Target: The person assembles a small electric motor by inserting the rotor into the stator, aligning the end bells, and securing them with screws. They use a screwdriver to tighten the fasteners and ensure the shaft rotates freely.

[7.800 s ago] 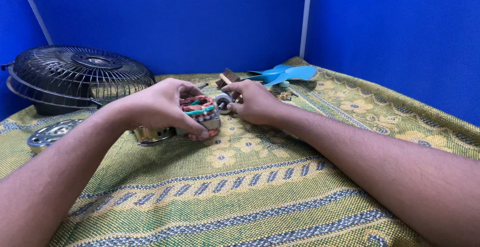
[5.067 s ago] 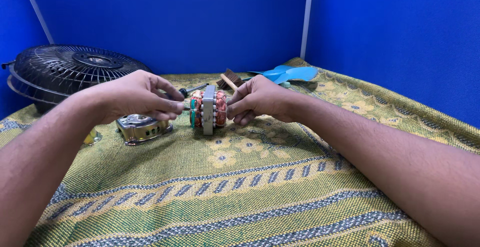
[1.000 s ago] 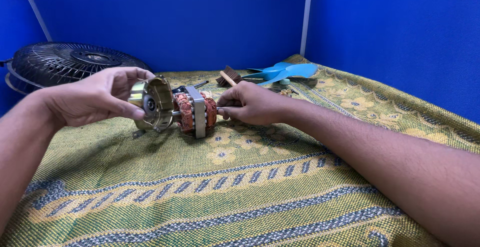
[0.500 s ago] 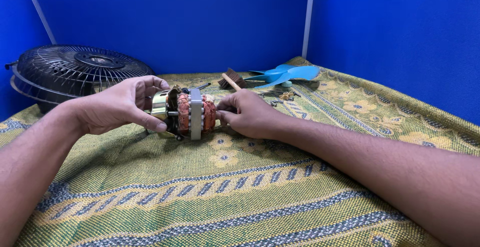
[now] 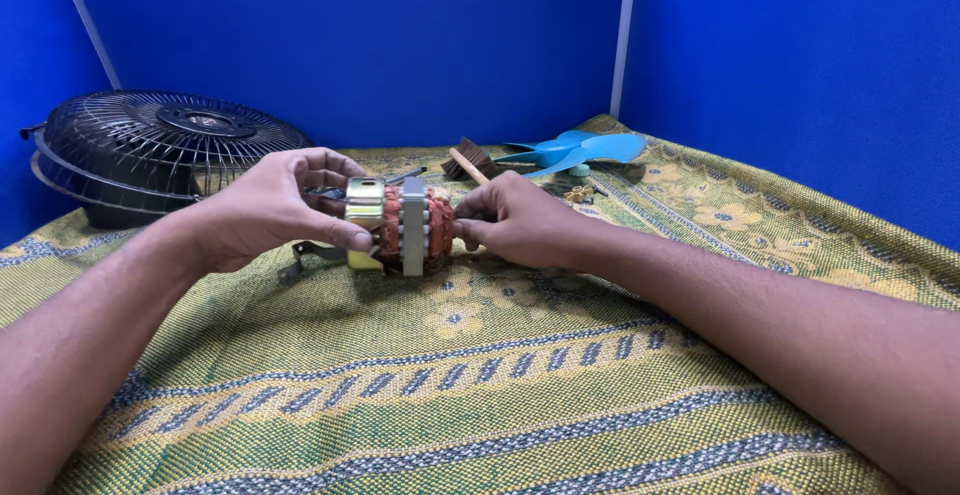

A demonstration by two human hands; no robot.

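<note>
We hold the fan motor [image 5: 405,227] between our two hands just above the table [image 5: 480,395], which is covered with a green and yellow patterned cloth. The motor lies with its axis sideways: copper-red windings show on both sides of a grey metal stack, and a brass-coloured end cover sits on its left end. Our left hand [image 5: 270,210] is clamped on that cover, fingers curled over the top and thumb pressed against the front. Our right hand [image 5: 515,220] grips the motor's right end, its fingertips closed on the part that sticks out there; what exactly they pinch is hidden behind the fingers.

Left of the motor and farther back, a black wire fan guard [image 5: 160,155] stands on the cloth against the blue wall. Behind the motor and to its right lies a small brush with a wooden handle [image 5: 468,162], and beyond that, a light blue fan blade [image 5: 575,150]. Just right of the brush, near the blade, we see a few small metal parts [image 5: 580,193], too small to make out.
</note>
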